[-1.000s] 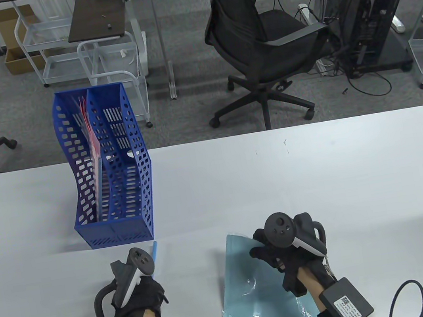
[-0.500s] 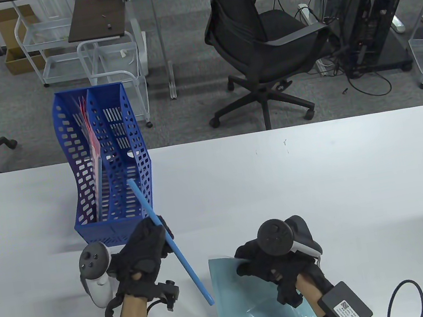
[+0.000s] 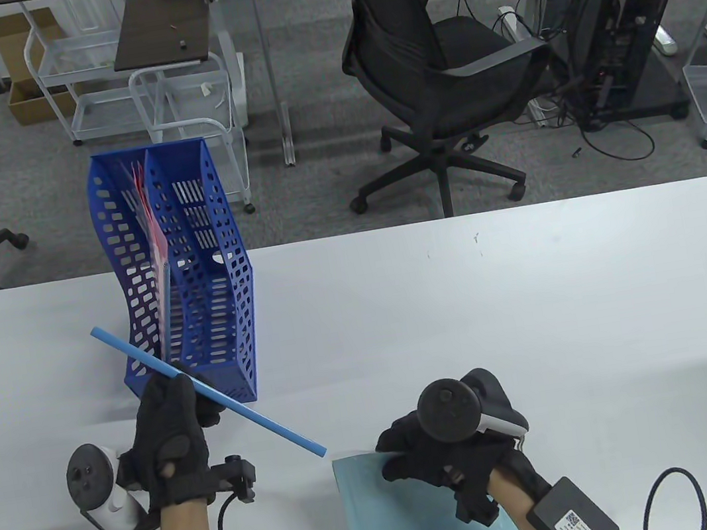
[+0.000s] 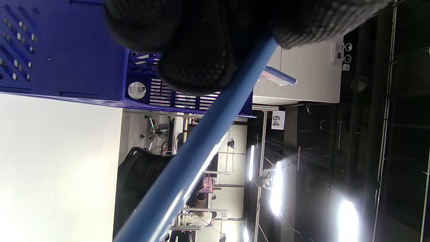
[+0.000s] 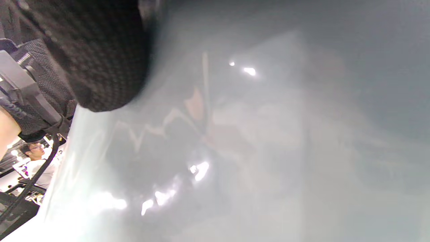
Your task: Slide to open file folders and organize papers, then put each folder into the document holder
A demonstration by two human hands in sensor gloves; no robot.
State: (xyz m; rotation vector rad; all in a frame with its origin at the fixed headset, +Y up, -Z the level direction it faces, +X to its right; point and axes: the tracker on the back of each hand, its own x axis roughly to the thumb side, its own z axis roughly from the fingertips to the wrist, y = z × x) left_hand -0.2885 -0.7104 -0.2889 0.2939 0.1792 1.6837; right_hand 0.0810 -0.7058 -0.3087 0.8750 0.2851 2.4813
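My left hand [image 3: 171,408] grips a long blue slide bar [image 3: 257,421] near its middle, held slanted above the table just in front of the blue document holder [image 3: 195,344]. The bar [image 4: 188,161] fills the left wrist view under my gloved fingers [image 4: 198,64]. My right hand [image 3: 423,452] holds the top edge of a translucent blue-green folder cover [image 3: 401,525] at the table's front edge. That glossy cover [image 5: 252,141] fills the right wrist view. A pink-red folder [image 3: 152,243] stands in the holder's left slot.
The white table [image 3: 532,290] spreads to the right and far side. Cables trail from both wrists near the front edge. Beyond the table stand an office chair [image 3: 431,78], white trolleys [image 3: 186,97] and a computer tower [image 3: 621,8].
My left hand has pulled the blue slide bar clear of the folder, turned palm-down and swung the bar left toward the holder. My right hand has drawn the folder cover left and nearer.
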